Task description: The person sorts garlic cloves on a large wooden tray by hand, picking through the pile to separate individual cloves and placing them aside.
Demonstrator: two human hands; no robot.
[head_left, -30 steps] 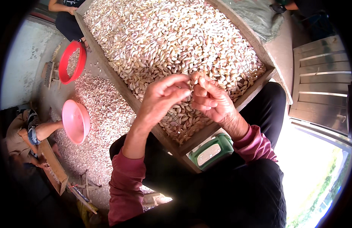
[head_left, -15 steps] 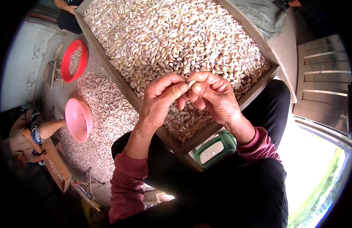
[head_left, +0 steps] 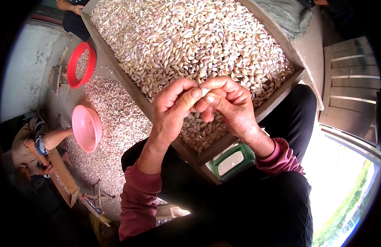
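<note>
Between my fingertips, above the near corner of a wooden tray (head_left: pixel 112 61), is a small pale garlic clove (head_left: pixel 204 91). My left hand (head_left: pixel 170 108) pinches it from the left with thumb and forefinger. From the other side my right hand (head_left: pixel 235 108) grips it too, thumb tip close to the left thumb. Most of the clove is hidden by the fingers. Under and beyond both hands, a thick layer of loose garlic cloves (head_left: pixel 190 41) fills the tray. Wire mesh shows through in the thin spots near the corner.
Left of the tray, a big heap of cloves (head_left: pixel 108 136) covers the floor, with a pink basin (head_left: pixel 86 128) and a red basin (head_left: pixel 81 65) beside it. Another person (head_left: pixel 34 148) sits at a smaller wooden tray (head_left: pixel 63 177). Below my tray stands a green container (head_left: pixel 232 161).
My hands stay pinched together, with the fingers shifted slightly. More of the clove's pale, whitish surface shows between them now.
</note>
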